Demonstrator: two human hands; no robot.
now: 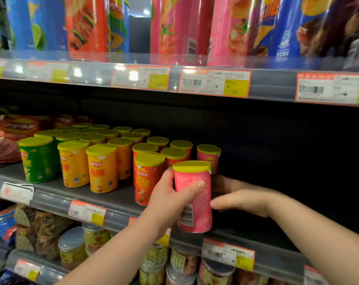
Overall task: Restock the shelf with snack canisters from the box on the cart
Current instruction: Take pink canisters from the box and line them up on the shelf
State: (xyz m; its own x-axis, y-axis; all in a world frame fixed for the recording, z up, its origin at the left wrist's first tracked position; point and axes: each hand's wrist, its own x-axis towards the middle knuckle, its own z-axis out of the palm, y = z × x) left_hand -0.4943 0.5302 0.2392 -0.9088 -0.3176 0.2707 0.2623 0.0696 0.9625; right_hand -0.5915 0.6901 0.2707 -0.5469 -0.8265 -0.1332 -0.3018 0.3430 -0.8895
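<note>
Pink snack canister (195,206): just right of the front red canister (146,182), yellow lid up and leaning a little. Its base is level with the front lip of the middle shelf (121,204); I cannot tell whether it has touched down.
Risk, knock-on: the red canister stands close on the side where my knuckles are. If I push in carelessly I judge I could nudge it into the tight rows behind it and to its left (light tubs on narrow bases, so one may take others with it).
Risk, the lip: with the base this low and tilted, it could catch the shelf edge and tip out towards me if I let go early.
Risk, facing: the barcode side is turned to me, while the red canister shows its logo, so the pink one may end up shelved back to front unless I turn it.
Left hand (170,199): clamped on the pink canister, thumb laid across its front, fingers gone round the side nearest the red canister.
Right hand (242,200): not gripping; fingers fairly straight, tips touching the canister's far side from the red one. The part behind is in shadow.
Slot: another pink canister (208,156) stands behind and right of the red canister.
</note>
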